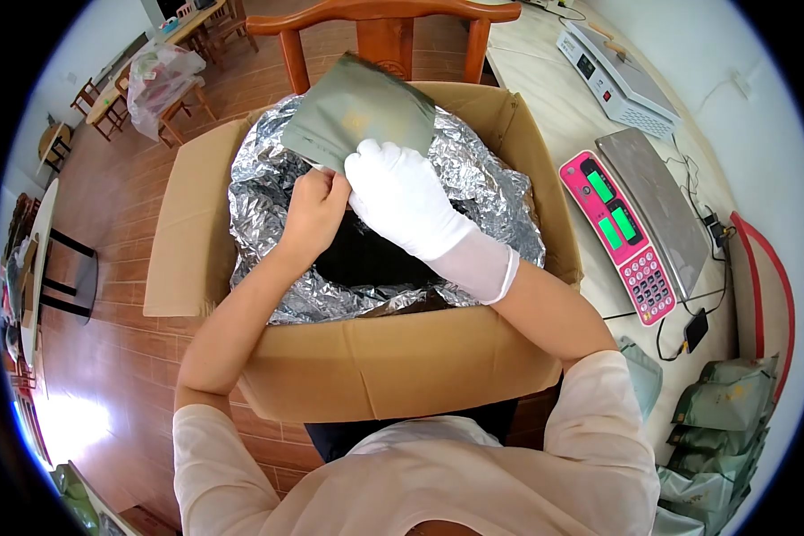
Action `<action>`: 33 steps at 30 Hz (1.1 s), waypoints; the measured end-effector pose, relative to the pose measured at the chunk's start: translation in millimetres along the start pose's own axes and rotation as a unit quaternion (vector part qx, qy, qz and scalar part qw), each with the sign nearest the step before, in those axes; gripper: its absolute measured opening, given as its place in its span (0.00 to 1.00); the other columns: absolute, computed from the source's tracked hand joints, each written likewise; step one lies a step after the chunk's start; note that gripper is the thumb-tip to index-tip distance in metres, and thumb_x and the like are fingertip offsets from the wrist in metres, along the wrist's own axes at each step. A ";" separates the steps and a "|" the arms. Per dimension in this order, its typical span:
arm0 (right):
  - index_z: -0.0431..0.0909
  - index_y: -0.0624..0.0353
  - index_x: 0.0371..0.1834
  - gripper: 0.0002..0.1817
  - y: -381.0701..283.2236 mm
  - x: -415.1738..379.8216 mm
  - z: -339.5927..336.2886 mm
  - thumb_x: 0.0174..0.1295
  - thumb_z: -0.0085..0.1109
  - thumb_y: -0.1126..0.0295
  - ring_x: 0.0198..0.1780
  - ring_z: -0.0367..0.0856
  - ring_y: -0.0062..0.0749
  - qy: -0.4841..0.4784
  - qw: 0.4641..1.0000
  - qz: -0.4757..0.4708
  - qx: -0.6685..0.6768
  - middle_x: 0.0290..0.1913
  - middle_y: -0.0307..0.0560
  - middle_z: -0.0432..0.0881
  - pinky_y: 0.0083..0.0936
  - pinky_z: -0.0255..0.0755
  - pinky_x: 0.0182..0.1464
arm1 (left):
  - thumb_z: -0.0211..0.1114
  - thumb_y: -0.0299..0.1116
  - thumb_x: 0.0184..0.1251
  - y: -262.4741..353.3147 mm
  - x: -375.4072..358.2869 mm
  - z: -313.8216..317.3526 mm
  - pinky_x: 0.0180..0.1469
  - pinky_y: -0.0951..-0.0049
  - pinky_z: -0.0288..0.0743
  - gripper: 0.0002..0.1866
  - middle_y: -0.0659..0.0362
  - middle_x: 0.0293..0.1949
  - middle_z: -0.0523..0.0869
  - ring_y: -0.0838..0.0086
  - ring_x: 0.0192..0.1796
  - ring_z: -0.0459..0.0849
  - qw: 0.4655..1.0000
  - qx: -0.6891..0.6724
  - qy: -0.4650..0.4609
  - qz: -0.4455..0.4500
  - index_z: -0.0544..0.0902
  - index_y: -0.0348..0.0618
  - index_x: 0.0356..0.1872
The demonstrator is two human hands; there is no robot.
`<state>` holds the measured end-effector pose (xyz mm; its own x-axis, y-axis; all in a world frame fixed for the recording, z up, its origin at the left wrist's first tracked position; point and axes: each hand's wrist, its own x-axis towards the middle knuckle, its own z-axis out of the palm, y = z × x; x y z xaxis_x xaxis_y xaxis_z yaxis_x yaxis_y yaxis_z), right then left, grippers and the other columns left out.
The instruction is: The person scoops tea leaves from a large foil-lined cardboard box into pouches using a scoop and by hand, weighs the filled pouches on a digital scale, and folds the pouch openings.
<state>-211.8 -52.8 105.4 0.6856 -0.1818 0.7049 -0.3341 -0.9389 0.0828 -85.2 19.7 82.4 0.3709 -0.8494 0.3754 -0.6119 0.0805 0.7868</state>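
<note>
Over an open cardboard box (348,366) lined with crinkled silver foil (500,192), both hands hold a flat green pouch (339,112). My left hand (315,210), bare, has its fingers closed on the pouch's lower edge. My right hand (402,196) wears a white glove and grips the same edge just beside it, its fingers curled. The pouch tilts up and away from me, with a faint yellowish print on its face. Dark contents (366,255) lie inside the foil, too shadowed to make out.
A wooden chair (384,40) stands behind the box. On the right-hand table (536,67) are a pink scale (618,237) with a metal plate, a grey-and-white machine (616,76), cables and a black adapter (696,330). Several filled green pouches (724,397) lie at the lower right.
</note>
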 end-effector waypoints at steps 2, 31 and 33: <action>0.72 0.56 0.23 0.06 -2.8 0.1 -0.4 0.52 0.55 0.68 0.25 0.77 0.35 0.009 1.000 0.009 -0.009 0.24 0.44 0.70 0.30 0.72 0.25 | 0.51 0.28 0.63 2.1 -0.8 -0.3 0.28 0.59 0.68 0.15 0.39 0.20 0.75 0.53 0.22 0.77 1.000 -0.014 0.026 -0.005 0.73 0.24 0.22; 0.72 0.56 0.22 0.07 3.6 -12.1 8.6 0.49 0.57 0.66 0.25 0.78 0.39 -0.043 0.999 0.024 0.018 0.23 0.45 0.73 0.34 0.72 0.27 | 0.49 0.32 0.66 -0.3 -5.6 6.3 0.32 0.57 0.69 0.18 0.36 0.25 0.77 0.47 0.30 0.79 1.000 0.001 -0.015 -0.007 0.73 0.23 0.23; 0.72 0.56 0.22 0.07 2.0 -12.2 9.7 0.50 0.57 0.66 0.23 0.79 0.39 -0.028 0.998 0.045 0.032 0.22 0.46 0.73 0.34 0.73 0.27 | 0.49 0.32 0.66 -2.0 -5.4 7.5 0.31 0.57 0.69 0.18 0.35 0.25 0.76 0.47 0.30 0.79 1.000 0.026 -0.001 0.018 0.73 0.23 0.23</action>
<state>-214.5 -55.3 90.2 0.6911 -0.2804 0.6661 -0.3546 -0.9347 -0.0256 -91.2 20.2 75.1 0.3466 -0.8479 0.4011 -0.6600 0.0833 0.7466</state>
